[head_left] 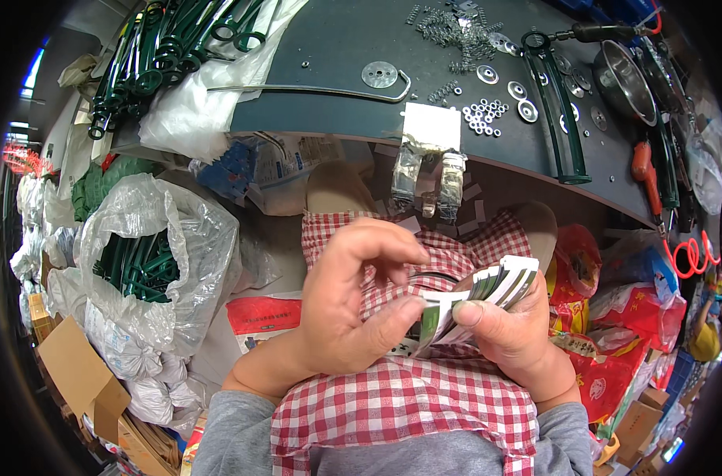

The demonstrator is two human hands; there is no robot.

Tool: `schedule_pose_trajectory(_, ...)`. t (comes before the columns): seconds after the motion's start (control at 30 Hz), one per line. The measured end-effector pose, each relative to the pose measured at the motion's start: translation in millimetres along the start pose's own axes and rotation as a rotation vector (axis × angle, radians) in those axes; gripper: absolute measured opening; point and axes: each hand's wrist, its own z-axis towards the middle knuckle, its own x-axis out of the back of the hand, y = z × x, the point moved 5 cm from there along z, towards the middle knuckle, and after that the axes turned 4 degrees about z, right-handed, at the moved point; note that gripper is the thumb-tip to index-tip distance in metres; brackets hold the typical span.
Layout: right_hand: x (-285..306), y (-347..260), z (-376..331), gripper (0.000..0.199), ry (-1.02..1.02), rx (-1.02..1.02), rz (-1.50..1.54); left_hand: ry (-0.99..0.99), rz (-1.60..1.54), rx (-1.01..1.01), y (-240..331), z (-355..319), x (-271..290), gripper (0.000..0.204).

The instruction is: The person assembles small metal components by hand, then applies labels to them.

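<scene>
From where I stand, the thing that matters is a fanned stack of thin white-and-green printed cards (499, 287), held up in front of the worker's red-and-white checked cloth apron (400, 401). The bare right hand (513, 333) has its grip closed on the stack, thumb pressed across the near face and fingers behind. The stack's long axis slants from lower left, close to the body, up and right toward the dark grey-green tabletop (329, 63), with the upper ends spread apart.

The bare left hand (357, 293) is the nearer one to the loose left edge of the fan; from its grip the cards lie to the right. That grip is open: fingers curled above, thumb below, a clear gap between. The thumb tip sits right at the edge of the leftmost card, though I can't tell whether it is touching.

As for writing, the cards carry green panels and small dark marks, too fine to make out from here. Dark lettering runs across a red-and-white plastic pouch (263, 315) to the left, and a large red plastic sack (624, 369) on the right bears a pale round emblem with characters.
</scene>
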Motion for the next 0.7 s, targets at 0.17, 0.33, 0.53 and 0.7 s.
schedule_pose_trajectory(0.17, 4.6, 0.0, 1.6, 0.013, 0.053, 0.065, -0.026, -0.142, 0.385, -0.416, 12.7, 0.7, 11.8, 0.023)
schedule_pose_trajectory(0.33, 0.6, 1.5, 1.8, 0.011, -0.003, 0.018, -0.040, -0.018, 0.053, -0.066, 12.3, -0.7, 8.2, 0.027)
schedule_pose_trajectory(0.53, 1.4, -0.2, -0.1, 0.010, 0.035, 0.068, -0.052, -0.042, 0.213, -0.232, 15.1, 1.9, 9.7, 0.032)
schedule_pose_trajectory(0.7, -0.1, -3.6, -3.3, 0.010, 0.002, 0.148, -0.141, -0.076, 0.761, -0.448, 35.3, -0.7, 3.4, 0.031)
